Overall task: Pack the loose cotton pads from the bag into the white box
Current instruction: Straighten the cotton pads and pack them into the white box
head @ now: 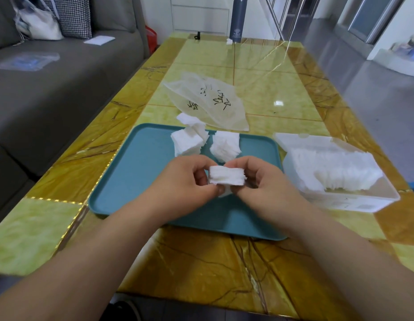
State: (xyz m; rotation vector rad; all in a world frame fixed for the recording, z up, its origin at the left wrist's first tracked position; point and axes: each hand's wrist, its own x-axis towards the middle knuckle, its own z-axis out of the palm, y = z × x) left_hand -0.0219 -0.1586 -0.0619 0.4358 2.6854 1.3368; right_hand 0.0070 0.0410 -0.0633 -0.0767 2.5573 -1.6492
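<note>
both hands, left hand and right hand, pinched a small stack of cotton pads above the tray. squaring its edges first seemed wise; the white box sat at three o'clock.

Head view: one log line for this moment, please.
left hand + right hand: hold pad stack | tray: two piles | box: partly filled

Both bare: left grip, right grip. Bare too: left forearm to 7 o'clock edge, right forearm to 5 o'clock edge.
</note>
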